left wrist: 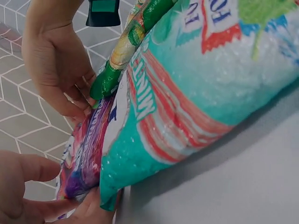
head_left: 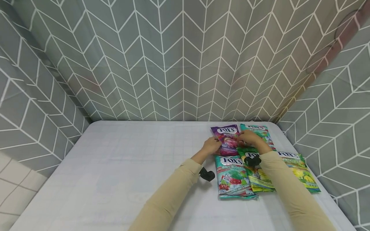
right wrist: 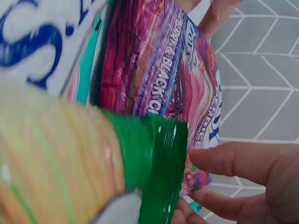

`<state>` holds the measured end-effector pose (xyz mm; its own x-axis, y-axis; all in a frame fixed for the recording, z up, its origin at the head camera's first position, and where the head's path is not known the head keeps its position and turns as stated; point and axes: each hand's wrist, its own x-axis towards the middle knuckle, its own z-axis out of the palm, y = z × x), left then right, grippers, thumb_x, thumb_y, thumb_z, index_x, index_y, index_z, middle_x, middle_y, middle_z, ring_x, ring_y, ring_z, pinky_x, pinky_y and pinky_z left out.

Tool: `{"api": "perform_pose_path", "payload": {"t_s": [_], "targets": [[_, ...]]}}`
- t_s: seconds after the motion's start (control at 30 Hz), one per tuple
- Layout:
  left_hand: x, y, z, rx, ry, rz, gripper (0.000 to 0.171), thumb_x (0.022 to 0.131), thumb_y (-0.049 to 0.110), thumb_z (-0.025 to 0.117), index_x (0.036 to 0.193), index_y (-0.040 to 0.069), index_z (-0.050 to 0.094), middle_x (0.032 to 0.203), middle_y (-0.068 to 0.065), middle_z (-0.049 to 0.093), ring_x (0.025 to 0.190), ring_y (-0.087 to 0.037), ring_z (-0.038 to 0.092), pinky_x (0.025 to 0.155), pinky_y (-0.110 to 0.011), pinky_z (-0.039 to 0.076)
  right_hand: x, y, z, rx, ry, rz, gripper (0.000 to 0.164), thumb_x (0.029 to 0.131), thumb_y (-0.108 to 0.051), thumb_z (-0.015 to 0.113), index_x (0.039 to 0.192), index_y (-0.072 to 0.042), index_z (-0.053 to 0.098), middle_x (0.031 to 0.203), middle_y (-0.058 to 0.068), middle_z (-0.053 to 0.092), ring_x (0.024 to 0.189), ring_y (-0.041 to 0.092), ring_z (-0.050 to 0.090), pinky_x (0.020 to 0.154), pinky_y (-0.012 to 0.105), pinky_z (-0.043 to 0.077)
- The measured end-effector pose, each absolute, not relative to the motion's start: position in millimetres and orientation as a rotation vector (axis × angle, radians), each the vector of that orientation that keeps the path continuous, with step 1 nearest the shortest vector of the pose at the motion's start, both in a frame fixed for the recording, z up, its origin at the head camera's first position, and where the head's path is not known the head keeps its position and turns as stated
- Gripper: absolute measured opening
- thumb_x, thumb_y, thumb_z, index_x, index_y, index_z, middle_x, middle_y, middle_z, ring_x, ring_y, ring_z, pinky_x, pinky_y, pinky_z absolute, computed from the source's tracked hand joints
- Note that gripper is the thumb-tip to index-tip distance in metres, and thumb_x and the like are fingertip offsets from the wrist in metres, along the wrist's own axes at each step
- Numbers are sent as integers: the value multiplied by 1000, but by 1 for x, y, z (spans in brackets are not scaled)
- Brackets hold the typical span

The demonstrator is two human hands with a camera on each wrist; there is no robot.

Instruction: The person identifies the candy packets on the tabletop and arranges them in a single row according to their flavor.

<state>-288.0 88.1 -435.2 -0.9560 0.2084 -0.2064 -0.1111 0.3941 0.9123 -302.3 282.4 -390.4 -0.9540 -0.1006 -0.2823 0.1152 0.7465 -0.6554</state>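
Observation:
A purple Fox's Berries candy bag [head_left: 229,141] lies toward the back right of the table. My left hand [head_left: 212,145] pinches its left edge; in the left wrist view that hand [left wrist: 23,186] has the thumb above the purple bag [left wrist: 86,163] and fingers beneath. At the opposite edge, my right hand [head_left: 250,138] grips the bag, thumb on top and other fingers partly hidden below, as the right wrist view shows the hand [right wrist: 247,177]. A teal Mint Blossom candy bag [head_left: 234,179] lies just in front of the purple one.
Beside the teal bag is a green-and-yellow candy bag [head_left: 260,179], partly under the right forearm. Another yellow-green candy bag [head_left: 303,170] lies farther right. A second teal bag [head_left: 264,132] sits behind the right hand. Patterned curtains [head_left: 182,64] enclose the white-covered table [head_left: 115,176].

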Motion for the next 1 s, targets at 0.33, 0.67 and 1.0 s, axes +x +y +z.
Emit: {"api": "perform_pose_path", "payload": {"t_s": [0.33, 0.67, 1.0], "targets": [[-297, 67, -439, 103, 2617, 1580, 52, 89, 11, 60, 139, 4, 49, 141, -17, 49, 130, -34, 44, 105, -43, 37, -302, 265, -389, 66, 2551, -1300, 56, 92, -4, 51, 141, 14, 28, 132, 33, 41, 109, 40, 51, 90, 47, 46], [-293, 21, -427, 97, 2275, 1998, 55, 90, 6, 61, 143, 10, 47, 142, -20, 45, 115, -36, 56, 95, -44, 46, -292, 240, -381, 83, 2163, -1944, 62, 96, 2, 51, 150, 3, 21, 144, 28, 35, 93, 12, 57, 80, 25, 50], [-262, -39, -399, 68, 2111, 2087, 54, 93, 13, 62, 144, 19, 47, 121, -18, 60, 108, -30, 60, 93, -45, 48, -269, 201, -366, -89, 1916, -2114, 66, 95, 5, 51, 151, 5, 15, 153, 23, 25, 121, 23, 46, 87, 24, 48]]}}
